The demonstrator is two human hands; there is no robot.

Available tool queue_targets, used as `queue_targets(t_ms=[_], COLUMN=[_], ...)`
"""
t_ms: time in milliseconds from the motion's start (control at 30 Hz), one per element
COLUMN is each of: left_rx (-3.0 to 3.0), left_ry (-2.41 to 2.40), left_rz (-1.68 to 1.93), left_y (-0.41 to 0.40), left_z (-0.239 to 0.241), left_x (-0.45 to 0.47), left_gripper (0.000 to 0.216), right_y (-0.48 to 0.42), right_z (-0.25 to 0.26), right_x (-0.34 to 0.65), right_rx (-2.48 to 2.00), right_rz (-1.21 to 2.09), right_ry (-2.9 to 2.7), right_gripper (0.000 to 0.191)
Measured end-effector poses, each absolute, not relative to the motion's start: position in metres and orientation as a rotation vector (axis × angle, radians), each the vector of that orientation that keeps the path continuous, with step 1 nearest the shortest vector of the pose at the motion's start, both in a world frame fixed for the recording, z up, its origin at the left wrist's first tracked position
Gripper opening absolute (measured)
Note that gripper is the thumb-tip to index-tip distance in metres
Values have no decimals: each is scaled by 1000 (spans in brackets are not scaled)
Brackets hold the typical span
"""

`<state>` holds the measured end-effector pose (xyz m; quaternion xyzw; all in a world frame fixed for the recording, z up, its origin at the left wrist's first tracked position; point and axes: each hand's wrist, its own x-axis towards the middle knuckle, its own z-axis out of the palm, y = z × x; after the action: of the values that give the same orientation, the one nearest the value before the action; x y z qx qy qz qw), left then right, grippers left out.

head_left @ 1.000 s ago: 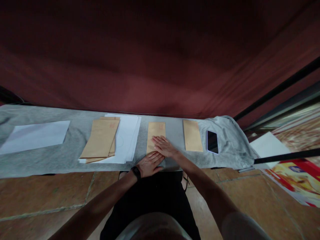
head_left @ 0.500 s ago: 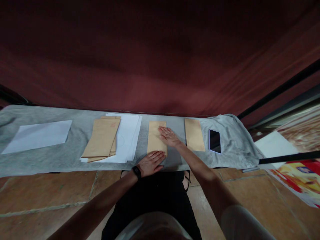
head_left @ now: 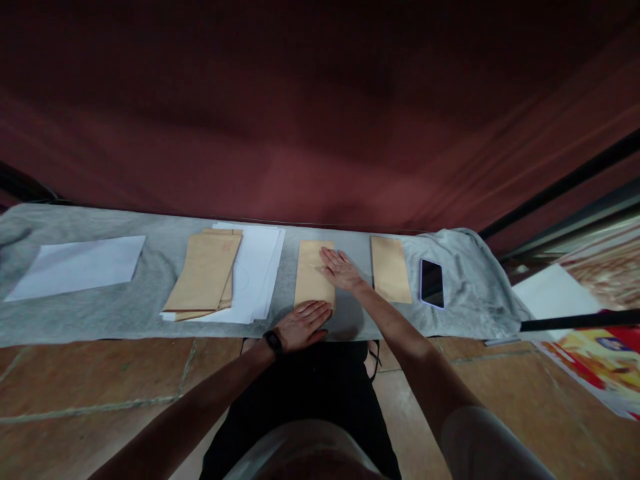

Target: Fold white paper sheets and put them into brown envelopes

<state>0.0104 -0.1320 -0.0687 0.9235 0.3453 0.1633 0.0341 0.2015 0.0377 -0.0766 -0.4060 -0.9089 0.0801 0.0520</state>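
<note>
A brown envelope (head_left: 311, 270) lies lengthwise on a grey cloth (head_left: 125, 313) in front of me. My left hand (head_left: 303, 325), with a black band on the wrist, rests flat and open on the envelope's near end. My right hand (head_left: 341, 268) lies flat and open on the envelope's far right edge, fingers stretched out. A second brown envelope (head_left: 390, 269) lies just to the right of my right hand.
A stack of brown envelopes (head_left: 205, 275) sits on white sheets (head_left: 260, 273) to the left. A single white sheet (head_left: 80, 265) lies far left. A phone (head_left: 432, 283) lies right of the envelopes. Dark red fabric (head_left: 320, 133) hangs behind. A colourful poster (head_left: 595, 347) lies on the tiled floor at right.
My right hand has slid away from me along the envelope, from its middle to its far right edge. The left hand has stayed on the near end.
</note>
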Motion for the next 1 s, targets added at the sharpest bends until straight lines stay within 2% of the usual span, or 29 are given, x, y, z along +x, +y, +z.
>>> queue_targets(t_ms=[633,1000], left_rx=[2826,2799], left_ry=[1140,1139], left_rz=[581,774], left_y=[-134,-132], left_z=[-65,-65], left_x=[10,9], left_gripper=[39,30], right_y=[-22,-70], right_z=[-80,-70], right_x=[217,235], right_rx=[-1078,-894], right_rz=[193,194], right_ry=[-2783,-2842], right_gripper=[58,57])
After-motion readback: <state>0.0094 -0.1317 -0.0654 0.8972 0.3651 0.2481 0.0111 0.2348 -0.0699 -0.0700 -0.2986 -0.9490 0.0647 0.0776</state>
